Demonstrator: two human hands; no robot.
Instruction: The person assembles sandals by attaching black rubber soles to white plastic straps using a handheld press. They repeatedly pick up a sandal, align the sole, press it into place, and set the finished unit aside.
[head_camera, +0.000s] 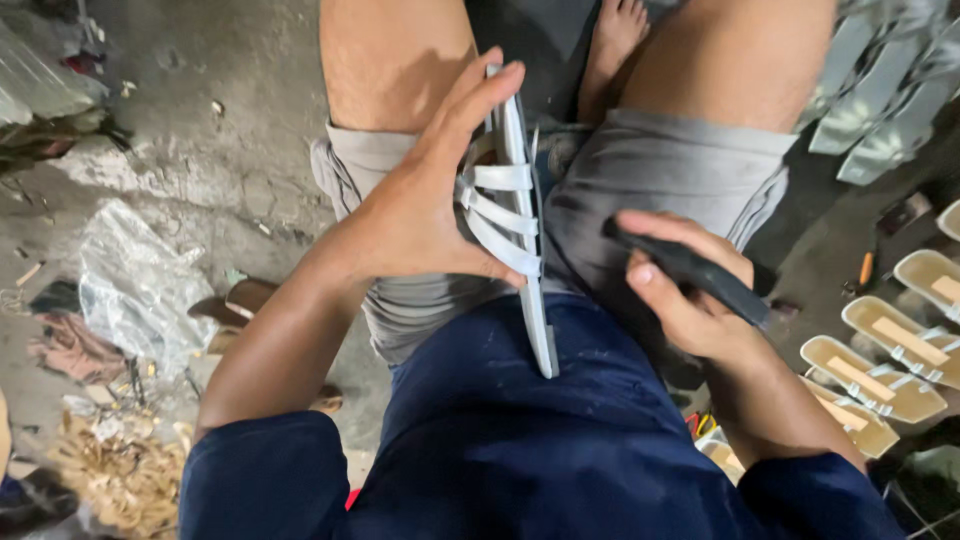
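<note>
Hands: left (420, 215) grips sandal (515, 215); right (690, 300) beside.

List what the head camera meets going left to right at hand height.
Crumpled clear plastic sheet → left hand → white strappy flat sandal held on edge → right hand → black tool handle in its grip → row of beige-lined sandals.

A dark navy short-sleeved shirt (520, 440) and grey shorts (660, 180) with hemmed legs are worn, while forearms, legs and feet are left bare.
</note>
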